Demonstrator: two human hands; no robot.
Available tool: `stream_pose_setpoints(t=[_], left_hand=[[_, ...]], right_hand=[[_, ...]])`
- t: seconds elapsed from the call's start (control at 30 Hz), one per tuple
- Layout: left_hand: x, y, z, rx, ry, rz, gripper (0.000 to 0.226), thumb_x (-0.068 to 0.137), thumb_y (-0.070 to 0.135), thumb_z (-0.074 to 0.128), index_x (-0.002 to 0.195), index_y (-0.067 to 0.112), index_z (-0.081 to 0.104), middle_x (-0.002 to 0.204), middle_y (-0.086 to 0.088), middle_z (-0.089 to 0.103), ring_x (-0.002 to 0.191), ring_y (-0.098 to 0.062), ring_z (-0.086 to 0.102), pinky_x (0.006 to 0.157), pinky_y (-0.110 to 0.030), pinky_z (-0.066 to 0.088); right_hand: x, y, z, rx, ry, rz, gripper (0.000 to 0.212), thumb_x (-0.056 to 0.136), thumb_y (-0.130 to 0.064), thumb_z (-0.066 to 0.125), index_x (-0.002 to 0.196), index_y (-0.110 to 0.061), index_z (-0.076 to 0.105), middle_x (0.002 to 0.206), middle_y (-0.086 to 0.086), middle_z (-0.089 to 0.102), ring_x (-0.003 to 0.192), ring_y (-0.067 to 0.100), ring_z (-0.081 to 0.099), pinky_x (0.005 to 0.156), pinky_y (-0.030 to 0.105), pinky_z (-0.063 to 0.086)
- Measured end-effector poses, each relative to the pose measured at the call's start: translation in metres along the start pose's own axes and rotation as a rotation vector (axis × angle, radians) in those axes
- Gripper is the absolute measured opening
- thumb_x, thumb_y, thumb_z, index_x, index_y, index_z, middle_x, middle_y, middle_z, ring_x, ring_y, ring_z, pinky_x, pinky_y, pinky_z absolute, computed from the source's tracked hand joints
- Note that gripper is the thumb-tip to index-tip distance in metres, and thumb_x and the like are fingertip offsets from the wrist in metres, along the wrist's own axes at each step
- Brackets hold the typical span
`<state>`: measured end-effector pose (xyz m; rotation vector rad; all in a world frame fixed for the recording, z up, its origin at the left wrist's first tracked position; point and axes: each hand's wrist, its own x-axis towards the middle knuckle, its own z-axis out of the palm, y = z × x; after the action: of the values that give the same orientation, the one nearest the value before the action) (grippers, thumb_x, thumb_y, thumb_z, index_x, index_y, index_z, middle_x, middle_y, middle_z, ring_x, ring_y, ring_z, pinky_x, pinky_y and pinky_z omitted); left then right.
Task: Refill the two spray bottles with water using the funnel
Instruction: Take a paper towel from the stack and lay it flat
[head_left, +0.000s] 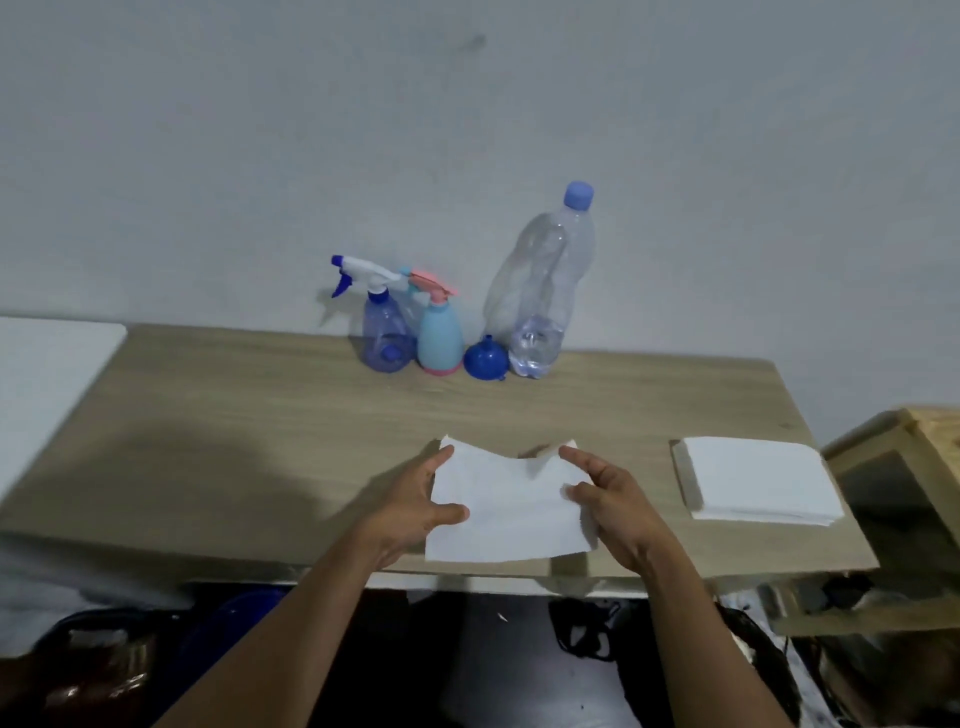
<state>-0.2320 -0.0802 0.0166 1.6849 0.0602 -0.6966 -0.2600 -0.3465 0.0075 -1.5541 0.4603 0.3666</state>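
Observation:
Two spray bottles stand at the back of the wooden table against the wall: a clear blue spray bottle with a white and blue trigger, and a light blue spray bottle with a pink trigger, touching each other. Right of them a blue funnel lies mouth down. A tall clear water bottle with a blue cap holds a little water at its bottom. Near the front edge, my left hand and my right hand hold a white paper napkin by its two sides.
A stack of white napkins lies at the table's right. A white board adjoins the table on the left. A wooden stand sits beyond the right edge. Dark bags and clutter lie below the front edge.

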Motion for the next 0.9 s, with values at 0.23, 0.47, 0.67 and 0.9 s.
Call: stream_pose_setpoints(t=[0.23, 0.47, 0.67, 0.9], left_hand=[[0.003, -0.004, -0.115, 0.168, 0.167, 0.067, 0.092, 0.078, -0.008, 0.075, 0.152, 0.016, 0.027, 0.143, 0.004, 0.045, 0.119, -0.009, 0.049, 0.075, 0.004, 0.039], [0.030, -0.014, -0.192, 0.296, 0.200, -0.018, 0.097, 0.078, 0.007, 0.078, 0.155, 0.028, 0.021, 0.152, 0.004, 0.037, 0.114, -0.008, 0.049, 0.080, -0.018, 0.046], [0.049, -0.033, -0.212, 0.389, 0.181, -0.096, 0.097, 0.079, 0.011, 0.077, 0.155, 0.028, 0.019, 0.155, 0.002, 0.034, 0.106, -0.009, 0.058, 0.075, -0.017, 0.048], [0.040, -0.040, -0.210, 0.754, 0.553, -0.102, 0.085, 0.086, 0.048, 0.065, 0.152, 0.015, 0.024, 0.154, -0.010, 0.030, 0.134, -0.028, 0.043, 0.103, -0.039, 0.039]], right_hand=[[0.036, -0.041, 0.120, -0.246, 0.020, -0.206, 0.063, 0.089, 0.007, 0.059, 0.144, -0.022, 0.050, 0.139, -0.004, 0.053, 0.113, 0.009, 0.057, 0.090, 0.009, 0.046], [0.087, -0.048, 0.183, -0.400, -0.021, -0.207, 0.068, 0.089, 0.005, 0.061, 0.150, -0.016, 0.040, 0.144, -0.009, 0.042, 0.126, 0.002, 0.038, 0.079, -0.009, 0.031], [0.113, -0.033, 0.205, -0.590, -0.050, -0.221, 0.073, 0.090, -0.002, 0.063, 0.154, -0.012, 0.030, 0.156, 0.003, 0.035, 0.145, 0.017, 0.032, 0.106, 0.013, 0.020], [0.110, -0.024, 0.212, -0.845, 0.402, -0.374, 0.038, 0.097, -0.029, 0.057, 0.133, -0.016, 0.055, 0.129, 0.009, 0.053, 0.106, 0.031, 0.062, 0.079, 0.039, 0.052]])
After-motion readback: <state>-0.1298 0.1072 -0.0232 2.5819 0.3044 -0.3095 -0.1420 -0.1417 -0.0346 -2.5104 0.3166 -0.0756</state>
